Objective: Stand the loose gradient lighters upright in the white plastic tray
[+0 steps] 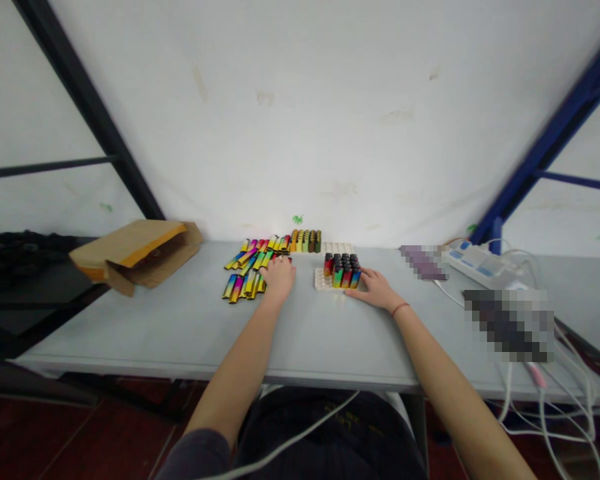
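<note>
My left hand [279, 277] rests over the right edge of a spread of shiny rainbow-and-gold sleeves [250, 285]; its fingertips are partly hidden among them, so what they hold cannot be made out. On the right, my right hand [374, 289] lies beside a white tray [323, 283], fingers apart, thumb and forefinger around its right corner. Several upright colourful cylinders with black tops [347, 272] fill the tray's right part, while holes show at its left. Behind, several gold and green cylinders [306, 241] stand next to a pale tray with holes [338, 247].
An open brown cardboard box [130, 250] lies at the left of the grey table [305, 347]. To the right are a blurred purple object [424, 263], a white power strip [480, 263], a blurred dark object [505, 327] and loose white cables. A wall rises behind.
</note>
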`<state>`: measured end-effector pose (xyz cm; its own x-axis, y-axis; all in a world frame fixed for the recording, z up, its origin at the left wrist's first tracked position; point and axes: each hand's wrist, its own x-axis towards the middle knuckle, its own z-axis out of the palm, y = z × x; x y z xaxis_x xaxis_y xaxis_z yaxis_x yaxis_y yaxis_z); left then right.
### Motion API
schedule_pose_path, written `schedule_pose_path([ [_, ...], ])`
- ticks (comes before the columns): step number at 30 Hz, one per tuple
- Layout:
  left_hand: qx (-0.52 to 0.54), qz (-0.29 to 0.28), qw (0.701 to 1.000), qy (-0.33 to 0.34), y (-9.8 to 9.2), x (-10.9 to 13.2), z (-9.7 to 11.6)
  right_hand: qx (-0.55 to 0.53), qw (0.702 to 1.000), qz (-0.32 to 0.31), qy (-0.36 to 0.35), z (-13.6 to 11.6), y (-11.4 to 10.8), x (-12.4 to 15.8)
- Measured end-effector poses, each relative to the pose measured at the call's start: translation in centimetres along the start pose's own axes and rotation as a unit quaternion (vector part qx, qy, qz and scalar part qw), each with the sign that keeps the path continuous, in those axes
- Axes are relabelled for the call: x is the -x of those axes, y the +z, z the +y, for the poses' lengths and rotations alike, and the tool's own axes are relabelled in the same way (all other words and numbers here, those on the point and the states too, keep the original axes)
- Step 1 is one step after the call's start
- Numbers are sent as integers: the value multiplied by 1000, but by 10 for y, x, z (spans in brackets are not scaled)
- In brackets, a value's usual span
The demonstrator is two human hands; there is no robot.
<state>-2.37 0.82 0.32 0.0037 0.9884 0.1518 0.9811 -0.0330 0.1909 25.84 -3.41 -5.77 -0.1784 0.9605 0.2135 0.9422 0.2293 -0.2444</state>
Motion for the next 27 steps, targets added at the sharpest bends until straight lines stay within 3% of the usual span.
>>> schedule_pose_path([
  [10, 19, 11, 999, 48, 10, 4, 5, 1, 1000, 0, -1, 4, 2, -1],
  [13, 81, 31, 995, 46, 15, 1, 6, -2, 1000, 4, -4, 3, 2, -1],
  [15, 182, 56, 980, 53, 18, -5, 8, 0, 1000, 3, -1, 2, 1, -1],
  [18, 404, 46, 913, 35, 20, -14, 14, 2, 1000, -1, -4, 0, -1, 0],
  [21, 610, -34, 790, -50, 18, -16, 23, 1, 1000, 1, -11, 0, -2, 0],
  [24, 729, -100, 670, -98, 13, -11, 30, -2, 1000, 5, -9, 1, -1, 0],
  [25, 748, -116, 645, -99, 10, -8, 31, -3, 1000, 5, -9, 1, -1, 0],
  [27, 762, -144, 625, -89, 7, -2, 34, -5, 1000, 5, -9, 2, 0, 0],
])
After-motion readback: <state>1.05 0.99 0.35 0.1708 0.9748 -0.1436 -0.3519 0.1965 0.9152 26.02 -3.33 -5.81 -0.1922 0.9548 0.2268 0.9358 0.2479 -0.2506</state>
